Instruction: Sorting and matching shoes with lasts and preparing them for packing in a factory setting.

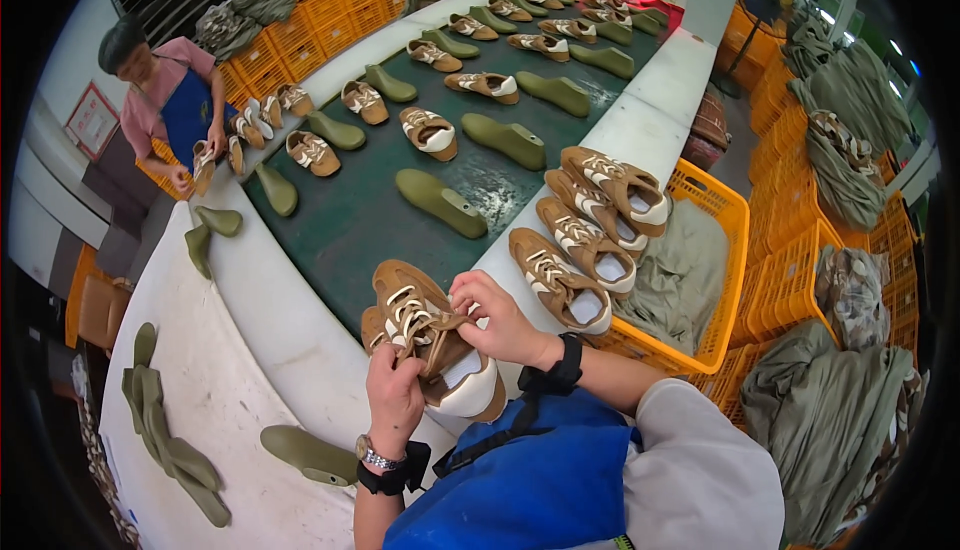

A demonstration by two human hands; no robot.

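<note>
Above a blue apron [530, 475], a brown shoe [440, 340] sits between left hand [396, 395] and right hand [500, 322], heel near, toe angled away leftward.
The left, lower, holds its left side, fingers partly hidden; the right, farther out, pinches the opening's edge. Beyond, a green last [440, 202] lies on the table [330, 240].

The head fisheye looks down from close above, facing along the green belt [350, 215].
</note>
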